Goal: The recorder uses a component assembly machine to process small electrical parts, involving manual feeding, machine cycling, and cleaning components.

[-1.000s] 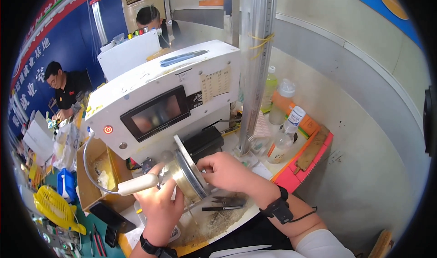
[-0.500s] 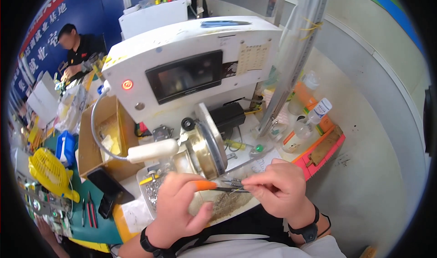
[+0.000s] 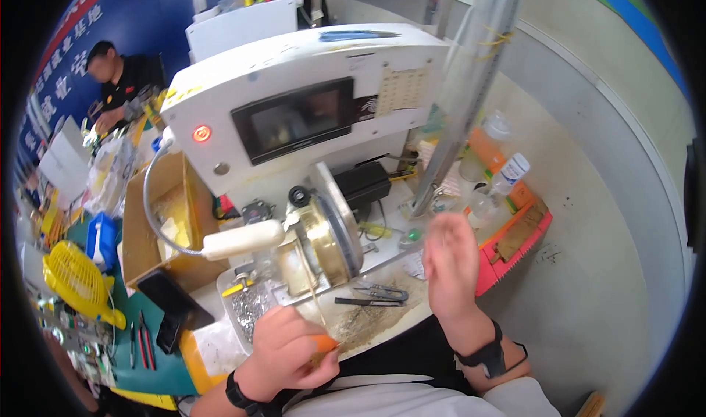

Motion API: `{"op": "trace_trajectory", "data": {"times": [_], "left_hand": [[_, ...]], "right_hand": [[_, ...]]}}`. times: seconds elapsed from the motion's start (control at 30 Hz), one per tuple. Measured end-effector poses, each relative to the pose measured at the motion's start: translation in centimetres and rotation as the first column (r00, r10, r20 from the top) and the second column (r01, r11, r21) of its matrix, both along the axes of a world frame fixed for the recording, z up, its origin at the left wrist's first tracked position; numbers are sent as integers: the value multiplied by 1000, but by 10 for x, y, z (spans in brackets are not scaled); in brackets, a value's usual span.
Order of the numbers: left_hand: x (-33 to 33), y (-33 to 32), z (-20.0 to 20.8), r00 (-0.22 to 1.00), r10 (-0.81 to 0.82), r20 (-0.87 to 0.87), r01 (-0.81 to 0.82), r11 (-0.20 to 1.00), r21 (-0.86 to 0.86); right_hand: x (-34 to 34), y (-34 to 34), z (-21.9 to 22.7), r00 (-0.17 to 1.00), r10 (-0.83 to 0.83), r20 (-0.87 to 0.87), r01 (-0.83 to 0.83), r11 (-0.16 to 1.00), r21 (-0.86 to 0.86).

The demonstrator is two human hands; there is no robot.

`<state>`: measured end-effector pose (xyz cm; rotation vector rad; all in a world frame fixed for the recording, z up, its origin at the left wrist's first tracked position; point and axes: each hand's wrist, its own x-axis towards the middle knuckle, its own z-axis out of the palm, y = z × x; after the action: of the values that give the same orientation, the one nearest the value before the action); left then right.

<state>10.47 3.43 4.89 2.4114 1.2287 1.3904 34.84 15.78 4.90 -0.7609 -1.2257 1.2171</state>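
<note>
My left hand (image 3: pixel 285 354) is low in front of the bench, its fingers curled and an orange tip (image 3: pixel 323 343) showing at the index finger, like a finger cover. A thin tan strand (image 3: pixel 309 281) runs from the brass wheel (image 3: pixel 323 240) down toward that tip; what the fingers pinch, if anything, is hidden. Raised at the right, my right hand (image 3: pixel 452 266) is blurred, with its fingers stretched up and nothing seen in it. Between the hands, black tweezers (image 3: pixel 368 301) and small metal snips (image 3: pixel 386 293) lie on the dusty bench edge.
A white machine with a dark screen (image 3: pixel 294 121) stands behind the wheel. A pale lamp arm (image 3: pixel 243 240) reaches across at left, above a clear tray of metal bits (image 3: pixel 250 310). Bottles (image 3: pixel 507 174) and a pink box (image 3: pixel 515 248) stand right of a metal post (image 3: pixel 471 101).
My right hand has let go of the tweezers and snips and moved up and right. My left hand has drawn down toward me, its fingers curling in.
</note>
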Motion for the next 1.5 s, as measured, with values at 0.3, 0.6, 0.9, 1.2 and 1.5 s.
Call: {"op": "trace_trajectory", "data": {"times": [0.3, 0.6, 0.9, 1.2, 1.5], "left_hand": [[20, 13, -4, 983, -23, -182, 22, 1000, -10], [-99, -45, -27, 686, 269, 676, -185, 963, -196], [-177, -89, -36, 279, 132, 951, -232, 970, -67], [-185, -107, -31, 229, 99, 968, -275, 961, -33], [-64, -86, -24, 675, 380, 632, -272, 925, -265]], "right_hand": [[9, 81, -23, 965, -117, -236, -57, 782, -621], [56, 56, 78, 786, 132, -604, -272, 951, -146], [40, 120, 256, 987, -151, -46, 155, 866, 475], [29, 136, 315, 940, -339, -39, 295, 749, 593], [-4, -17, 197, 953, 81, 291, -264, 693, 671]]}}
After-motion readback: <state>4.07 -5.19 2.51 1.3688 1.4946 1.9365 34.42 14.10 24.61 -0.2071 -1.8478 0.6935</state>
